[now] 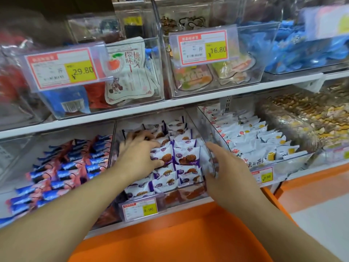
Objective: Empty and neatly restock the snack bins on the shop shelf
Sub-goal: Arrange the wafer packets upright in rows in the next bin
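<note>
nearest, bare right hand (224,167) rested relaxed and wide on clear plastic snack bin (210,148)'s right wall, holding nothing. beyond, left hand (140,156) pinched white-and-purple cookie packets (181,157) inside, mid lower shelf. best lifted by whole rows, bin steadied.

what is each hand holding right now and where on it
Left hand lies on the purple-and-white cookie packets, thumb against one packet's front; a real grip cannot be told. Right hand holds nothing.
</note>
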